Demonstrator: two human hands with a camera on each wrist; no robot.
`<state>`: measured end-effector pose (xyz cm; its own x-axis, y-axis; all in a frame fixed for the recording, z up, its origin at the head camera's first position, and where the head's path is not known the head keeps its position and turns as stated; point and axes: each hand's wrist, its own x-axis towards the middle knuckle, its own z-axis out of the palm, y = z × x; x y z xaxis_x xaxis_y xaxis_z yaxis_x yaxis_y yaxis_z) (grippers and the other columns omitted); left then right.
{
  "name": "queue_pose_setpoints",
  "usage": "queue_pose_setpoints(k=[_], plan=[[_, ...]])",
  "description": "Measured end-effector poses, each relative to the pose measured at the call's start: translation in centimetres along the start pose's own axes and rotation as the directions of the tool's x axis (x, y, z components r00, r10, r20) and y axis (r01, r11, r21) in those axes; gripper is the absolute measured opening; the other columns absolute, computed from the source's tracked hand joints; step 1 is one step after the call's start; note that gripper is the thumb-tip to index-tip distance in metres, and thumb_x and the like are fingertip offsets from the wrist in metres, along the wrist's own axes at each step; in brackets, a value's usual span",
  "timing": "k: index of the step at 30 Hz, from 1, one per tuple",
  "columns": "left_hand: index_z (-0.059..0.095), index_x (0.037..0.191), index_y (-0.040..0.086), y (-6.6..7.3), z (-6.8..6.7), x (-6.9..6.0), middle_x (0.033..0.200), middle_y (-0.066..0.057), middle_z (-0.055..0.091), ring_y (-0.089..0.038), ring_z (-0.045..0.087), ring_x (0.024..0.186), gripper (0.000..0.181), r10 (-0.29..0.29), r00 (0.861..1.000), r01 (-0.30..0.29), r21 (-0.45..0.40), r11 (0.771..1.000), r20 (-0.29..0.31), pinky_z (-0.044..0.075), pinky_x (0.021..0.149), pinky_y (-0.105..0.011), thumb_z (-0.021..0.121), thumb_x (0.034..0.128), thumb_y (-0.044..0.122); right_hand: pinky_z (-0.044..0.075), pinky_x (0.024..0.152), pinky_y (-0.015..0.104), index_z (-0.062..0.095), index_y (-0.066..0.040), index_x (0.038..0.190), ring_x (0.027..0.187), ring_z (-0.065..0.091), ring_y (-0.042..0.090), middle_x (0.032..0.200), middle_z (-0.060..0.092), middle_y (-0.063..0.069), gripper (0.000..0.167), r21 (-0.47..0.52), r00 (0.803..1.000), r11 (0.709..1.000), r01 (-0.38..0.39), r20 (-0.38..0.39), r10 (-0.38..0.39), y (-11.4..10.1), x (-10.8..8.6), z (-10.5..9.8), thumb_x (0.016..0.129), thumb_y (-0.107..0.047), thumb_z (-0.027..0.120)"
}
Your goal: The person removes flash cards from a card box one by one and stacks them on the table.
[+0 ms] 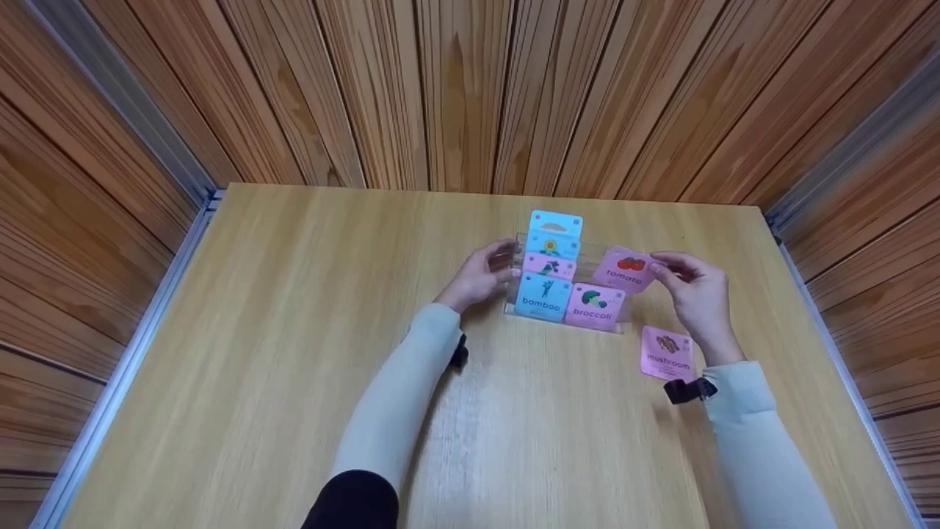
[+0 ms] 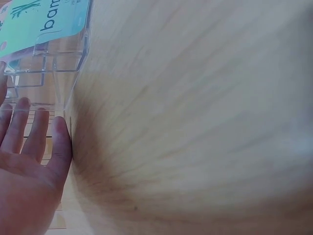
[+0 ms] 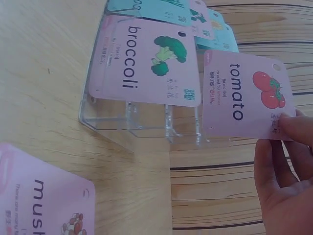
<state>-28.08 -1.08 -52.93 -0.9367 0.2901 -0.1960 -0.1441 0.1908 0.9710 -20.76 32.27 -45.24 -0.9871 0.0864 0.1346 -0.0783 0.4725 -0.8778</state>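
A clear tiered card stand (image 1: pixel 615 328) holds word cards on its steps. My right hand (image 1: pixel 694 297) pinches the pink tomato card (image 1: pixel 623 270) by its right edge, above and behind the broccoli card (image 1: pixel 595 307). The broccoli card stands in the front tier beside the blue bamboo card (image 1: pixel 542 297). At the stand's left end is my left hand (image 1: pixel 477 278); in the left wrist view its fingers (image 2: pixel 36 134) reach out fairly straight against the clear plastic. On the table lies a pink mushroom card (image 1: pixel 667 353), below my right hand.
Behind the bamboo card rise a pink card (image 1: pixel 549 266), a blue sunflower card (image 1: pixel 552 245) and another blue card (image 1: pixel 556 220). The wooden table (image 1: pixel 294 330) meets plank walls (image 1: pixel 455 95) at its back and sides.
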Motion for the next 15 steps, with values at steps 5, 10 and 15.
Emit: queue_pose_setpoints(k=[5, 10, 15], plan=[[0.045, 0.148, 0.03, 0.0, 0.0, -0.1, 0.144, 0.01, 0.05, -0.014, 0.045, 0.135, 0.062, 0.002, 1.0, -0.002, 0.0, 1.0, -0.003, 0.037, 0.112, -0.038, 0.072, 0.0928, 0.021, 0.051, 0.083, 0.016, 0.069, -0.008, 0.125, 0.104, 0.061, 0.014, 0.117, 0.068, 0.003, 0.036, 0.011, 1.0, 1.0, 0.003, -0.022, -0.003, 0.1, -0.1, -0.5, 0.095, -0.029, 0.068], [0.045, 0.148, 0.03, 0.1, 0.1, -0.1, 0.144, 0.011, 0.05, -0.013, 0.045, 0.135, 0.062, -0.003, 1.0, 0.003, 0.003, 1.0, -0.007, 0.036, 0.113, -0.038, 0.072, 0.0928, 0.02, 0.052, 0.083, 0.015, 0.069, -0.008, 0.124, 0.103, 0.061, 0.014, 0.117, 0.069, 0.003, 0.035, 0.003, 1.0, 1.0, 0.007, -0.023, -0.006, 0.5, -0.6, -1.2, 0.095, -0.027, 0.067], [0.047, 0.147, 0.031, 0.2, 0.1, 0.0, 0.141, 0.012, 0.052, -0.013, 0.045, 0.134, 0.061, -0.011, 1.0, 0.011, -0.006, 1.0, -0.011, 0.036, 0.113, -0.039, 0.072, 0.0927, 0.02, 0.052, 0.08, 0.015, 0.069, -0.006, 0.124, 0.1, 0.062, 0.012, 0.115, 0.07, -0.001, 0.034, -0.02, 1.0, 1.0, 0.008, -0.025, -0.008, 1.0, -1.0, -2.0, 0.095, -0.024, 0.068]])
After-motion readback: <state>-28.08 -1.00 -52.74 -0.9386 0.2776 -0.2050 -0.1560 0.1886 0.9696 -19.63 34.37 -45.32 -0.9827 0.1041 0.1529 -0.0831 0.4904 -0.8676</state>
